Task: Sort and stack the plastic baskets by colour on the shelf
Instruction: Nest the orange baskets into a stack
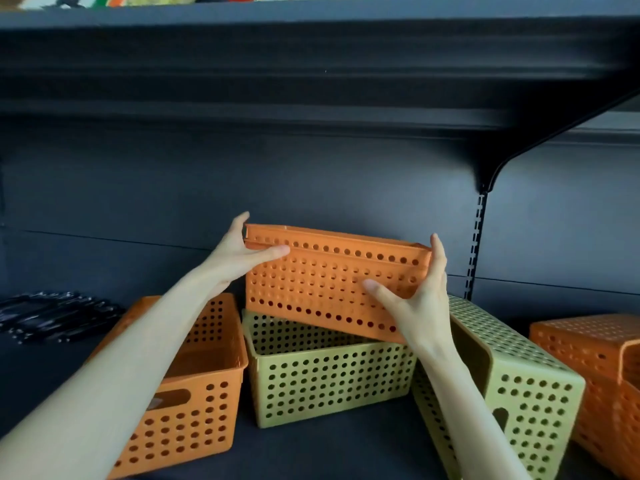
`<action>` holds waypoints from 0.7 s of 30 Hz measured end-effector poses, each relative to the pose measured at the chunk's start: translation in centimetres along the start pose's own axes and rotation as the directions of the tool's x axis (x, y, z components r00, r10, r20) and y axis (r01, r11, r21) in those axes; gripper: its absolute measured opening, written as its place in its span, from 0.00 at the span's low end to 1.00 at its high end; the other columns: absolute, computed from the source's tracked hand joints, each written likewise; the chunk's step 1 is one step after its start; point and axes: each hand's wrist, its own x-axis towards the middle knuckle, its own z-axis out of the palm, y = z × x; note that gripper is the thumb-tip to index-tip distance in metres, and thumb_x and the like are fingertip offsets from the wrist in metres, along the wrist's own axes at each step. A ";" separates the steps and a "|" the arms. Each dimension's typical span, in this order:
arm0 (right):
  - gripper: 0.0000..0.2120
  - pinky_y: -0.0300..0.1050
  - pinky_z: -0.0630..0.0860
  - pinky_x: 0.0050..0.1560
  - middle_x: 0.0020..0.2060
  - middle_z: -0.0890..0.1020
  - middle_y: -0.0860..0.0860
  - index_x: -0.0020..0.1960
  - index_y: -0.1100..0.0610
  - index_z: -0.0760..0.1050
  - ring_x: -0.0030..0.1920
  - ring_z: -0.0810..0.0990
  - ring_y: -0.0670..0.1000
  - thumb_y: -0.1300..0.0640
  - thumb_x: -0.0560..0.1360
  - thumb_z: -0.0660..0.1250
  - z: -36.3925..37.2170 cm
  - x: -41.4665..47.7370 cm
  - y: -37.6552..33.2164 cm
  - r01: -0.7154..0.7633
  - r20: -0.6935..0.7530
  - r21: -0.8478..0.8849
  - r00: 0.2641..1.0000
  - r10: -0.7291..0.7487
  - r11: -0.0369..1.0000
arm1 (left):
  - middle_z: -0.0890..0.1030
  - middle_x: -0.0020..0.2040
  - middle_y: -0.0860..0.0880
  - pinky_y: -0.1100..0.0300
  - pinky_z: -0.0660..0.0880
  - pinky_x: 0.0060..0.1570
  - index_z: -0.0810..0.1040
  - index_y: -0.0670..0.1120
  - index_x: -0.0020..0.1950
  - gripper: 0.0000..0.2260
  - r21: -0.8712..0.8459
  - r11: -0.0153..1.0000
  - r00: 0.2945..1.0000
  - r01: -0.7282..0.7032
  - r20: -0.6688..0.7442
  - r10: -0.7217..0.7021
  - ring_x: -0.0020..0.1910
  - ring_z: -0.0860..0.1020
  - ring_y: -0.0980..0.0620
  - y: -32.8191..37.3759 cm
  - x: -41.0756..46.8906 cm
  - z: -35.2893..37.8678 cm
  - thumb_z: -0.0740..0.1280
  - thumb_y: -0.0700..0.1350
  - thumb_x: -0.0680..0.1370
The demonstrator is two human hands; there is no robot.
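I hold an orange perforated basket (329, 282) lifted above the shelf, tilted down to the right. My left hand (239, 258) grips its left end and my right hand (415, 296) grips its right end. Below it stands an upright green basket (325, 382). An upright orange basket (201, 386) stands to the left, partly hidden by my left forearm. A green basket (512, 375) lies tipped on its side at the right. Another orange basket (595, 368) lies tipped at the far right.
The dark shelf surface (329, 452) runs under the baskets, with a dark back panel (311, 188) behind. A shelf board (311, 64) hangs overhead on a bracket (491, 178). Black perforated items (52, 313) lie at the far left.
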 end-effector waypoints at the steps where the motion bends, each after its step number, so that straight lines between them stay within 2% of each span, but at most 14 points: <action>1: 0.52 0.48 0.66 0.66 0.72 0.64 0.54 0.75 0.44 0.46 0.67 0.68 0.51 0.45 0.63 0.77 0.0 0.1 -0.1 0.011 -0.011 0.017 1.000 -0.011 1.000 | 0.73 0.65 0.50 0.52 0.67 0.66 0.51 0.51 0.76 0.55 0.033 0.998 0.998 -0.044 -0.043 0.045 0.65 0.72 0.51 0.3 -0.5 -0.2 0.78 0.56 0.56; 4: 0.43 0.58 0.74 0.62 0.65 0.71 0.53 0.68 0.40 0.54 0.61 0.74 0.52 0.45 0.62 0.77 0.6 0.2 -0.5 0.046 -0.054 0.075 0.998 -0.042 0.996 | 0.75 0.58 0.58 0.58 0.69 0.55 0.59 0.55 0.72 0.45 0.093 0.980 0.963 -0.176 -0.192 0.192 0.58 0.76 0.56 0.9 -3.1 -1.4 0.78 0.50 0.60; 7: 0.40 0.56 0.75 0.61 0.60 0.74 0.51 0.64 0.43 0.55 0.59 0.76 0.49 0.48 0.62 0.78 1.9 -0.2 -1.4 0.061 -0.050 0.186 0.997 -0.052 0.981 | 0.77 0.56 0.59 0.56 0.71 0.56 0.63 0.58 0.69 0.41 0.009 0.960 0.923 -0.279 -0.274 0.271 0.53 0.77 0.64 0.7 -6.2 -4.0 0.76 0.52 0.59; 10: 0.39 0.52 0.77 0.58 0.57 0.75 0.46 0.61 0.42 0.58 0.57 0.77 0.45 0.46 0.59 0.78 3.8 -1.2 -2.4 0.049 -0.003 0.296 0.999 -0.051 0.954 | 0.77 0.61 0.51 0.51 0.71 0.61 0.69 0.57 0.68 0.35 -0.146 0.914 0.904 -0.378 -0.271 0.330 0.61 0.76 0.54 -0.8 -8.8 -8.0 0.73 0.62 0.63; 12: 0.37 0.53 0.78 0.56 0.55 0.76 0.44 0.58 0.39 0.59 0.56 0.78 0.45 0.46 0.58 0.78 5.5 -1.8 -3.2 0.047 0.028 0.326 0.998 -0.059 0.944 | 0.73 0.64 0.43 0.43 0.70 0.63 0.70 0.62 0.65 0.30 -0.051 0.910 0.882 -0.412 -0.275 0.384 0.64 0.73 0.44 -1.9 -9.7 -10.7 0.67 0.70 0.65; 14: 0.35 0.53 0.79 0.55 0.54 0.76 0.44 0.56 0.37 0.60 0.56 0.79 0.47 0.46 0.57 0.78 7.5 -2.4 -3.8 0.047 0.053 0.333 0.996 -0.068 0.942 | 0.69 0.65 0.41 0.38 0.69 0.62 0.69 0.64 0.61 0.26 0.077 0.904 0.859 -0.421 -0.285 0.425 0.64 0.70 0.43 -2.8 -10.1 -13.1 0.63 0.73 0.66; 17: 0.36 0.47 0.79 0.51 0.52 0.76 0.42 0.58 0.39 0.61 0.54 0.79 0.43 0.48 0.58 0.78 10.5 -3.3 -5.0 0.014 0.093 0.356 0.994 -0.051 0.934 | 0.71 0.65 0.51 0.51 0.68 0.63 0.68 0.60 0.56 0.26 0.192 0.852 0.814 -0.486 -0.254 0.522 0.68 0.67 0.53 -3.1 -10.4 -16.4 0.61 0.74 0.66; 18: 0.36 0.42 0.79 0.49 0.53 0.76 0.42 0.61 0.41 0.61 0.53 0.79 0.40 0.50 0.59 0.77 11.6 -3.5 -5.2 0.000 0.105 0.373 0.994 -0.042 0.928 | 0.73 0.61 0.51 0.53 0.68 0.61 0.69 0.59 0.54 0.24 0.213 0.831 0.798 -0.513 -0.236 0.554 0.66 0.70 0.53 -3.1 -10.3 -17.4 0.62 0.73 0.67; 20: 0.38 0.35 0.79 0.46 0.57 0.76 0.44 0.67 0.43 0.59 0.52 0.78 0.35 0.52 0.63 0.76 13.7 -3.8 -5.9 -0.030 0.147 0.391 0.989 -0.030 0.920 | 0.75 0.49 0.44 0.50 0.72 0.49 0.72 0.55 0.47 0.17 0.259 0.794 0.760 -0.550 -0.238 0.604 0.51 0.75 0.46 -3.0 -10.2 -19.0 0.63 0.67 0.69; 21: 0.38 0.34 0.79 0.48 0.59 0.76 0.44 0.70 0.41 0.58 0.54 0.78 0.35 0.53 0.66 0.74 14.8 -4.0 -6.4 -0.049 0.170 0.400 0.985 -0.022 0.915 | 0.73 0.44 0.41 0.47 0.70 0.43 0.72 0.50 0.43 0.15 0.279 0.780 0.735 -0.560 -0.267 0.623 0.43 0.73 0.43 -3.0 -10.3 -19.6 0.63 0.61 0.70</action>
